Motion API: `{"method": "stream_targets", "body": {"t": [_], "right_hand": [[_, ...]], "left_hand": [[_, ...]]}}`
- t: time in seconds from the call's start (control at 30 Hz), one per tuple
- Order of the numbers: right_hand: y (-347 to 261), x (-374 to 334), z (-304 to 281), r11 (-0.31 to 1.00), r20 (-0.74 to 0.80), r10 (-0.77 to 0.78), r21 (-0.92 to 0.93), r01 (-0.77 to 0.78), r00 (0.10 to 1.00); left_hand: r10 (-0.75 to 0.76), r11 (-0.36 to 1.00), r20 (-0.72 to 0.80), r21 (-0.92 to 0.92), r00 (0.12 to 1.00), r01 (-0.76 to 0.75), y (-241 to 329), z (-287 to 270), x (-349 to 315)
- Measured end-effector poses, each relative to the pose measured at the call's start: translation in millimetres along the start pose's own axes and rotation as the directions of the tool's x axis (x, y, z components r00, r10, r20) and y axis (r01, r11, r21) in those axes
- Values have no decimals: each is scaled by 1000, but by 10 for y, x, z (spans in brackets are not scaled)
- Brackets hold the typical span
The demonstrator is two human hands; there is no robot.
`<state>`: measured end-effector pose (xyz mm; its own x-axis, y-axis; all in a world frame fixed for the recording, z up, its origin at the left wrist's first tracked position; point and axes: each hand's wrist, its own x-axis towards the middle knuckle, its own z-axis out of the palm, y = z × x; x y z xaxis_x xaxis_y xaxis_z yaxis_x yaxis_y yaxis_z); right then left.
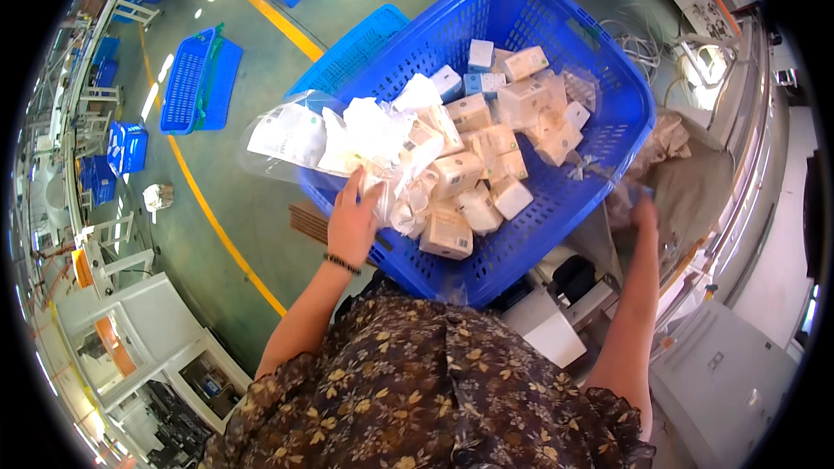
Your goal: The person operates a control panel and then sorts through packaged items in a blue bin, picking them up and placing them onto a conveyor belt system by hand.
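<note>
A big blue plastic basket (608,52) sits in front of me, holding several small white and tan boxes (486,143) and crumpled clear wrappers. My left hand (354,219) is at the basket's near-left rim, closed on a bunch of clear plastic bags (347,135) that spill over the rim to the left. My right hand (643,208) reaches past the basket's right side, its fingers touching crumpled clear plastic (621,195) next to a grey sack (691,187); whether it grips anything is hidden.
Blue crates (195,78) lie on the green floor with a yellow line (217,226) at left. Another blue crate (356,48) lies under the basket. White cabinets (148,321) stand at lower left, a white machine (721,373) and metal rails at right.
</note>
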<state>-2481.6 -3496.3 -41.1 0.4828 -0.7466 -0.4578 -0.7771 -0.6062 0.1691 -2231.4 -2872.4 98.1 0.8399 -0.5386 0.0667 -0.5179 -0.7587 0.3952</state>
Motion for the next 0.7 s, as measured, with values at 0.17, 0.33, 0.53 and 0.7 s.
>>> {"method": "stream_targets", "body": {"t": [0.17, 0.33, 0.53, 0.7], "right_hand": [[-1588, -1285, -1630, 914, -770, -248, 14, 405, 587], [-3663, -2460, -614, 464, -149, -708, 638, 614, 690], [-4521, -2656, 487, 381, -96, -735, 761, 525, 672], [-3175, -2249, -474, 539, 80, -820, 445, 715, 568]], "left_hand": [[-352, 844, 30, -422, 935, 331, -332, -327, 293], [-383, 657, 12, -699, 924, 282, -485, -524, 415], [-506, -53, 239, -968, 829, 247, -534, -753, 537], [-349, -47, 238, -971, 907, 236, -689, -1076, 540]]}}
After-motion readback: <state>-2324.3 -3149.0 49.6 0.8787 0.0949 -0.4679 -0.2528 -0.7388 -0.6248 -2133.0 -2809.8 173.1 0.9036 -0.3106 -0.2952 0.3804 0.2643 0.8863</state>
